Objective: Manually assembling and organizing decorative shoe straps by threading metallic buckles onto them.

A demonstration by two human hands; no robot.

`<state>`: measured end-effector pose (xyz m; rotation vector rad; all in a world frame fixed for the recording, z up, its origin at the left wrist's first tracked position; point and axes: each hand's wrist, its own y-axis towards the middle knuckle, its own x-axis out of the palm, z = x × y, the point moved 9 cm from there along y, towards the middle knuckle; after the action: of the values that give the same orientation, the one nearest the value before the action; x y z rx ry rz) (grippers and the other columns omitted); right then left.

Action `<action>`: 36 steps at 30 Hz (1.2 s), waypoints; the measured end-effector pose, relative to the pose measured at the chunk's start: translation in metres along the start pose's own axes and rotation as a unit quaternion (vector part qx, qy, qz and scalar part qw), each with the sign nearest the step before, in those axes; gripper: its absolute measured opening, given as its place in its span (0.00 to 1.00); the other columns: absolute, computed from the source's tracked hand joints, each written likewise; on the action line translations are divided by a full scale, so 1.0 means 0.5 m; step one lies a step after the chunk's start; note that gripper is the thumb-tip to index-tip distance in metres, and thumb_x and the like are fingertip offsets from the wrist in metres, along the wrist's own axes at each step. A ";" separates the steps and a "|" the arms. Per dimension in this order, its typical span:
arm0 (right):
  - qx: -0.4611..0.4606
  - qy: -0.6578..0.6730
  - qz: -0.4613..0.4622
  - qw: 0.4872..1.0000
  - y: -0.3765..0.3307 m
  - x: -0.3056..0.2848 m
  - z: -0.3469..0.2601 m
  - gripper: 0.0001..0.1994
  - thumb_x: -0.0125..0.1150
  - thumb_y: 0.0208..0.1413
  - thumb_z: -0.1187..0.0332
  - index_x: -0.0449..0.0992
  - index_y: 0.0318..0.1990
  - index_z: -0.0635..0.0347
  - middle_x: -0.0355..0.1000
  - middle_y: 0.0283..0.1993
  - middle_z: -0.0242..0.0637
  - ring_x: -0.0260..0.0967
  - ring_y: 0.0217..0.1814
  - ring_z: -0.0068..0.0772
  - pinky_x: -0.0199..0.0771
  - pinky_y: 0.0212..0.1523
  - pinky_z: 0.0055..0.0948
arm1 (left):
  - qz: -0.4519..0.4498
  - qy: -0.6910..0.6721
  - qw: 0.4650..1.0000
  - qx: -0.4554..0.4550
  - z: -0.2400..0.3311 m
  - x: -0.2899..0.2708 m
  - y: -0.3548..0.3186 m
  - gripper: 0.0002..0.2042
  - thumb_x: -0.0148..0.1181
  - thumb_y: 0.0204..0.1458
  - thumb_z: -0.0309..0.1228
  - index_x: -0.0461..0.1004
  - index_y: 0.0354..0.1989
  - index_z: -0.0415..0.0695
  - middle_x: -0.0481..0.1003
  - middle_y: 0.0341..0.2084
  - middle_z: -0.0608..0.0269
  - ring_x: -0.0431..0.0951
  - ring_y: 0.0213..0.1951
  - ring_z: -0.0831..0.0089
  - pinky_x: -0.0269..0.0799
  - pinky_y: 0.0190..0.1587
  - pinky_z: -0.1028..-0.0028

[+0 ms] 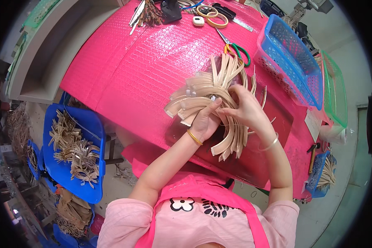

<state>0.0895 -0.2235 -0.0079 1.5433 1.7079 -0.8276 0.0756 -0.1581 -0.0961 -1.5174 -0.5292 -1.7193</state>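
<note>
A thick bundle of beige flat strips [200, 93] fans out over the near part of the pink table, its ends spreading left, up and down. Around the tied-looking middle of the bundle, my left hand [207, 120] is closed, thumb on top, palm turned up. My right hand [248, 108] curls in from the right with thumb and bent fingers on the strips near that middle. What lies between its fingertips is partly hidden. Just beyond the bundle rest scissors [238, 53] with green and yellow handles. Beneath the bundle is a dark red sheet [264, 128].
Stacked blue and pink plastic baskets [291, 62] stand at the right, beside a green basket [335, 89]. Tape rolls [217, 20] and a small white case [198, 21] lie at the far edge. A blue chair [97, 165] holding strip bundles is at the left.
</note>
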 end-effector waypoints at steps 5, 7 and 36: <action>0.090 0.301 -0.062 0.947 0.021 0.022 0.057 0.09 0.59 0.45 0.69 0.71 0.33 0.65 0.69 0.27 0.29 0.64 0.29 0.15 0.64 0.31 0.16 | -0.020 0.035 0.998 -0.042 0.014 -0.040 -0.003 0.13 0.51 0.45 0.24 0.66 0.41 0.37 0.70 0.38 0.59 0.69 0.43 0.71 0.61 0.49 0.71; 0.115 0.362 -0.045 0.924 0.027 0.012 0.061 0.10 0.58 0.46 0.70 0.69 0.35 0.65 0.70 0.28 0.29 0.64 0.30 0.15 0.63 0.33 0.16 | -0.008 0.049 0.998 -0.037 0.019 -0.035 0.012 0.13 0.51 0.45 0.24 0.67 0.41 0.37 0.71 0.38 0.59 0.69 0.43 0.72 0.61 0.49 0.71; 0.089 0.312 -0.093 0.941 0.058 0.032 0.061 0.13 0.55 0.39 0.73 0.72 0.36 0.68 0.71 0.31 0.33 0.65 0.32 0.17 0.67 0.35 0.20 | 0.060 0.019 0.998 -0.001 0.027 -0.056 0.002 0.13 0.48 0.42 0.25 0.66 0.39 0.40 0.70 0.35 0.61 0.69 0.40 0.70 0.61 0.47 0.68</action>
<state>0.1193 -0.2368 -0.0388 1.9272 2.3109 -0.6284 0.0849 -0.1414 -0.1203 -1.4857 -0.4093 -1.6537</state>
